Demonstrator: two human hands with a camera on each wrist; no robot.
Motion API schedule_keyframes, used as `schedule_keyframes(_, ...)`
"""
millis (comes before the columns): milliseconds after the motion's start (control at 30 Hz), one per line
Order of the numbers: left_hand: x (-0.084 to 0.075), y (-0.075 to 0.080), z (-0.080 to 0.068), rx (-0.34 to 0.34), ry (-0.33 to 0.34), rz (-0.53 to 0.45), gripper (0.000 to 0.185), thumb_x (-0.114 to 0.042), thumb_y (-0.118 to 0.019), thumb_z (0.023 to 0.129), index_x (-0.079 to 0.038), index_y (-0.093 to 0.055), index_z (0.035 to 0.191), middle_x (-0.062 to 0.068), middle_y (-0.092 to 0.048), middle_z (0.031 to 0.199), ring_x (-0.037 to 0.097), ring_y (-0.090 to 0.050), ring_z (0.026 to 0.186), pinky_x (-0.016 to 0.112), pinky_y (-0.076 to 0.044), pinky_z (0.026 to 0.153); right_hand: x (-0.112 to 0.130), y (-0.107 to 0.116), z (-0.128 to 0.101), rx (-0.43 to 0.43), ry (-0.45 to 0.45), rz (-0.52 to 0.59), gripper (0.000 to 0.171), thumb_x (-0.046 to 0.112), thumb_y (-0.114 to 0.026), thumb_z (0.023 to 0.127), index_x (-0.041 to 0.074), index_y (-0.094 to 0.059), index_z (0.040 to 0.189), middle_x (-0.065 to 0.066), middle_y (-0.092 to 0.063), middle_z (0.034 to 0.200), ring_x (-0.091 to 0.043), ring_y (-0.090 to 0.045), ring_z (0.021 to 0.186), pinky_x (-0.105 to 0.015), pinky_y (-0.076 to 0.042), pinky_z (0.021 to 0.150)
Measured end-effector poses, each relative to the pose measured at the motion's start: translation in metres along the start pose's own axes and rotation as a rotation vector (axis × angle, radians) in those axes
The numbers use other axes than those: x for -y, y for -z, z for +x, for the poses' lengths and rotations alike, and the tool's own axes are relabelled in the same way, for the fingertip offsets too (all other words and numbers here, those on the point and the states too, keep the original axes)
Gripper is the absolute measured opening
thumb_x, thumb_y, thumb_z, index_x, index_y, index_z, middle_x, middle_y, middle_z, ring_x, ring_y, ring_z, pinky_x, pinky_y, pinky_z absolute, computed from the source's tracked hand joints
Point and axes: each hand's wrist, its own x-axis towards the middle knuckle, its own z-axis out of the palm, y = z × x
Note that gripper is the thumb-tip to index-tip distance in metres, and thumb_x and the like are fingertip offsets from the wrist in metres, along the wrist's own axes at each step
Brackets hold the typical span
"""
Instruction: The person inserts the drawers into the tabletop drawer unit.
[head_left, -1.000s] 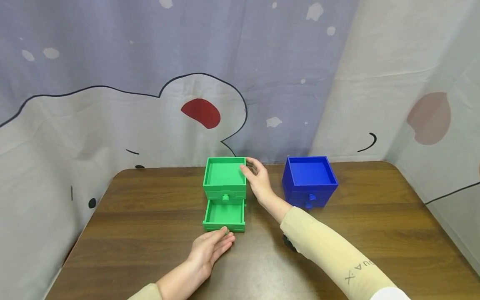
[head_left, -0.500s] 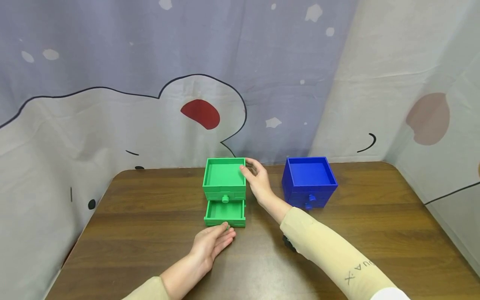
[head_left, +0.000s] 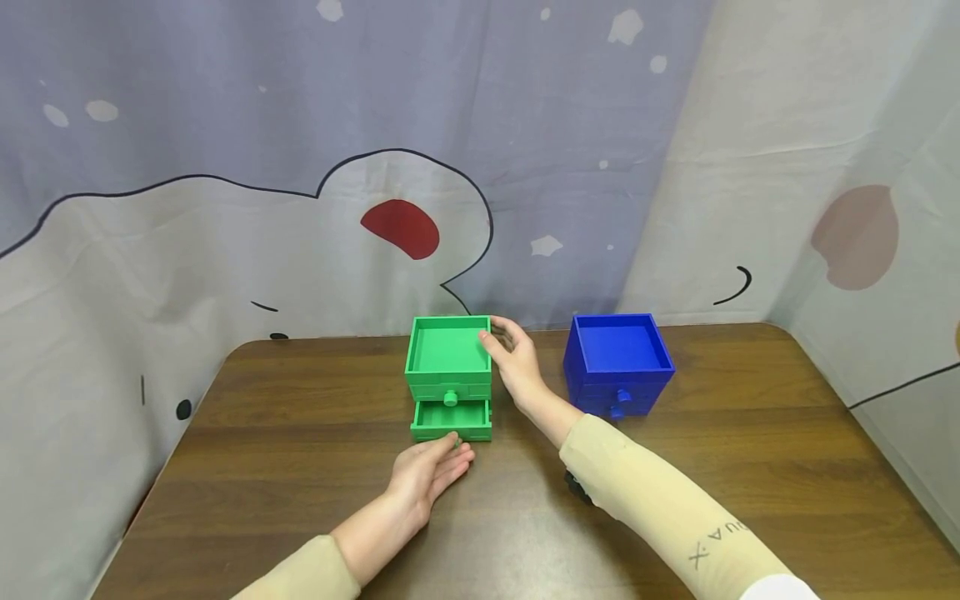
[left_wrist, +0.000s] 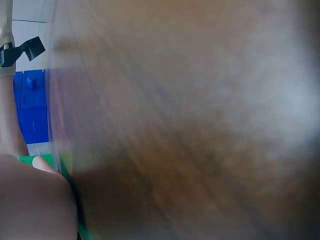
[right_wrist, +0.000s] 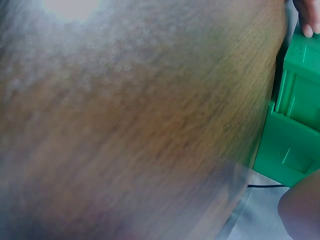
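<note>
A small green drawer cabinet (head_left: 449,385) stands near the back of the table, its upper drawer closed and its lower drawer (head_left: 452,421) partly pulled out and bare inside. At the front of that lower drawer, my left hand (head_left: 422,477) pinches the small knob between thumb and fingers, with the other fingers stretched out to the right. My right hand (head_left: 519,360) grips the cabinet's right side, thumb over the top rim and fingers around the back corner. In the right wrist view, the cabinet's side (right_wrist: 292,147) shows with the drawer sticking out.
A matching blue drawer cabinet (head_left: 621,367) stands to the right, its drawers closed. Behind the wooden table (head_left: 300,417) hangs a patterned curtain (head_left: 570,167). A black object (head_left: 577,487) shows by the right forearm.
My left hand has moved forward, and the lower green drawer has slid partway into the cabinet with it. My right hand keeps its hold on the cabinet's side.
</note>
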Motion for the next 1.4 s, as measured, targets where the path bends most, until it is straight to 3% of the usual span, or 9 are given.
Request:
schedule_keyframes(767, -0.008, -0.012, 0.02, -0.051, -0.022, -0.064, 0.037, -0.011, -0.059, 0.108, 0.015, -0.052, 0.134, 0.016, -0.079, 0.103, 0.012, -0.078, 0.084, 0.027, -0.067, 0.086, 0.0, -0.002, 0.002, -0.014, 0.0, 0.004, 0.045, 0.009, -0.062, 0.106, -0.007, -0.054, 0.147, -0.029, -0.06, 0.145, -0.041, -0.056, 0.139, -0.049, -0.046, 0.12)
schedule_keyframes(1033, -0.009, -0.014, 0.025, -0.062, -0.025, -0.068, 0.025, -0.012, -0.059, 0.108, 0.01, -0.057, 0.12, 0.022, -0.079, 0.109, 0.012, -0.078, 0.084, 0.026, -0.067, 0.085, 0.001, -0.001, 0.001, -0.013, -0.005, -0.001, 0.045, 0.01, -0.062, 0.106, -0.006, -0.054, 0.147, -0.028, -0.06, 0.145, -0.04, -0.056, 0.139, -0.049, -0.047, 0.119)
schedule_keyframes(1400, -0.012, -0.014, 0.032, -0.061, -0.025, -0.067, 0.024, -0.009, -0.055, 0.108, 0.01, -0.058, 0.12, 0.027, -0.077, 0.116, 0.012, -0.078, 0.083, 0.025, -0.067, 0.084, 0.002, -0.001, 0.0, -0.014, -0.008, 0.003, 0.044, 0.01, -0.062, 0.106, -0.006, -0.054, 0.147, -0.027, -0.061, 0.145, -0.039, -0.057, 0.138, -0.042, -0.05, 0.115)
